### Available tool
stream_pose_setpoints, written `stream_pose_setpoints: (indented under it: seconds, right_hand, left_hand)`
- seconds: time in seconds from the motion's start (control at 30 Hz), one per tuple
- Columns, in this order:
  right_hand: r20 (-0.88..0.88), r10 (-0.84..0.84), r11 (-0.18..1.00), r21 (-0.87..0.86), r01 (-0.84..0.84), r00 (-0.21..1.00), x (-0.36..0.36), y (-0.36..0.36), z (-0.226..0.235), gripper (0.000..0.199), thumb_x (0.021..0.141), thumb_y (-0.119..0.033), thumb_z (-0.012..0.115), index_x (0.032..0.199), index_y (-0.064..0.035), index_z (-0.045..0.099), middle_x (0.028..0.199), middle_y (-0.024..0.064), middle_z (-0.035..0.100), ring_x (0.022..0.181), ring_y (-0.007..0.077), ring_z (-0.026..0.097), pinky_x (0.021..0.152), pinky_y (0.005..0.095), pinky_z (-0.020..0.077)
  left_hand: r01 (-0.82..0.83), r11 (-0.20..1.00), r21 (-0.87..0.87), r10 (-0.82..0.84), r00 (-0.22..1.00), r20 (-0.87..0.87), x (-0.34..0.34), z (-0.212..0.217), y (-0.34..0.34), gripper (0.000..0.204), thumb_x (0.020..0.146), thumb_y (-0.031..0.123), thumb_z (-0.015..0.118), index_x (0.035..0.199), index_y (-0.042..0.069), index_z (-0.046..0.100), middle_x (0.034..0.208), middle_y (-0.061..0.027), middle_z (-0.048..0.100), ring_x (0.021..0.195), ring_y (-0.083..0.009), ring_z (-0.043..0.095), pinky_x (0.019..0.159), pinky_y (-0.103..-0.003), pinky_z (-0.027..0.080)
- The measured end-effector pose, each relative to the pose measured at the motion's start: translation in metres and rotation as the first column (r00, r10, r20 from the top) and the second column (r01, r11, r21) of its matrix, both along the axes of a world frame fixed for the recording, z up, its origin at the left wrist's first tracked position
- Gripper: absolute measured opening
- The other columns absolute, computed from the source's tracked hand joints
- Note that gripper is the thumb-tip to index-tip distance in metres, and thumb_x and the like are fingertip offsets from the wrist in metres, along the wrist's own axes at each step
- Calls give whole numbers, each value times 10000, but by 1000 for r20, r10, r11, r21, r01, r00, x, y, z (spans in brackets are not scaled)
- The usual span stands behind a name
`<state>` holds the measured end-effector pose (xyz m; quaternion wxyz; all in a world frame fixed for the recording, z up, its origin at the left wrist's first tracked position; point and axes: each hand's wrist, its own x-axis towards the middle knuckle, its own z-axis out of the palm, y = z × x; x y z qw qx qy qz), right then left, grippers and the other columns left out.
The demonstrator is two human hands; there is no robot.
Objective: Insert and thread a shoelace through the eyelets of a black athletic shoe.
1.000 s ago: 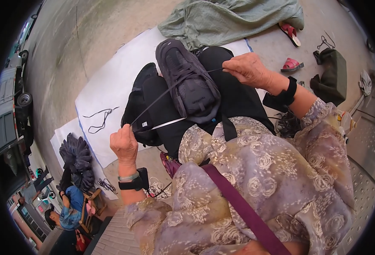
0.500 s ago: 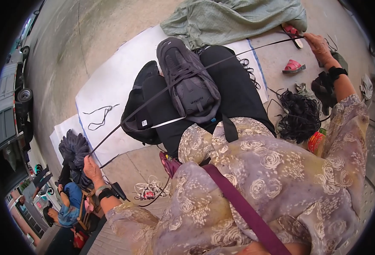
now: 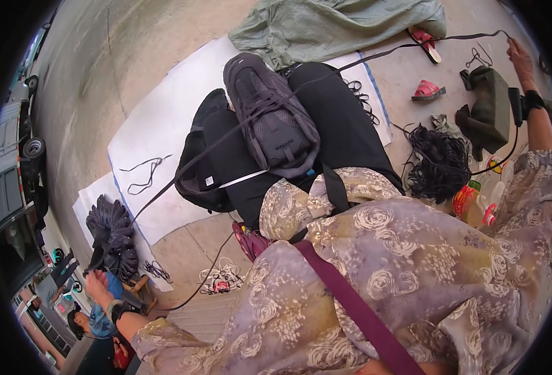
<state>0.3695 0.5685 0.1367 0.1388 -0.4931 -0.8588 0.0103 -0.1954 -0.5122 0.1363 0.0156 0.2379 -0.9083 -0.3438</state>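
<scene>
A dark grey mesh sneaker (image 3: 269,122) lies across my black-trousered thighs. A long black shoelace (image 3: 163,187) runs through its lacing, with both ends drawn far out to the sides. My left hand (image 3: 99,289) is closed on the left end, low at the left beside a bundle of dark laces (image 3: 112,234). At the far upper right, my right hand (image 3: 521,61) pinches the other end, and that side of the lace sags in a wavy line. Against my left thigh rests a black shoe (image 3: 194,184), partly hidden by my leg.
A white sheet (image 3: 157,125) covers the ground, with a loose lace on it. A green cloth (image 3: 338,28) lies beyond. To the right are red sandals (image 3: 428,90), a heap of black laces (image 3: 440,165) and a dark block (image 3: 491,106). Another person (image 3: 104,315) sits lower left.
Both hands have moved outward, the left down and left, the right farther right and slightly up. The lace went from taut and straight to slack and wavy on the right.
</scene>
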Motion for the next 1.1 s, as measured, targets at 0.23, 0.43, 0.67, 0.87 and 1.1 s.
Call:
stream_pose_setpoints:
  seconds: [0.23,0.43,0.67,0.87,1.1]
  right_hand:
    - [-285,-144,-82,-951,-298,948,-184,-336,-126,275,907,-286,499,742,-69,531,469,-36,406,348,54,323,361,225,303]
    - [-416,-243,-212,-859,-467,876,-268,-415,-134,155,887,-211,521,889,-64,571,702,-17,555,569,57,489,526,206,403]
    - [-564,-382,-32,-783,-621,732,-283,-412,-161,159,849,-199,609,914,-60,651,790,-32,596,680,45,510,615,184,423]
    - [-595,-456,1,-744,-669,662,-275,-418,-164,114,802,-121,660,883,-44,645,763,-12,614,663,57,545,617,192,450]
    - [-663,-431,44,-693,-720,612,-278,-427,-164,84,800,-88,651,865,-36,636,742,-9,609,655,54,546,620,185,453]
  left_hand:
    - [197,578,792,-744,525,412,136,-101,303,180,844,198,555,758,42,532,607,-104,585,384,-123,496,341,-214,362]
    - [39,283,958,-791,574,210,170,-138,436,207,912,206,518,790,40,537,637,-76,572,438,-117,510,398,-212,382]
    - [109,296,949,-685,717,131,161,-140,456,140,895,168,547,842,39,543,678,-70,593,513,-122,556,461,-226,420]
    - [162,299,940,-602,797,54,182,-139,453,108,867,135,582,845,38,539,686,-70,594,521,-127,563,454,-226,420]
    - [238,319,917,-630,776,18,185,-142,448,84,854,122,581,896,58,544,692,-48,575,514,-110,525,464,-216,396]
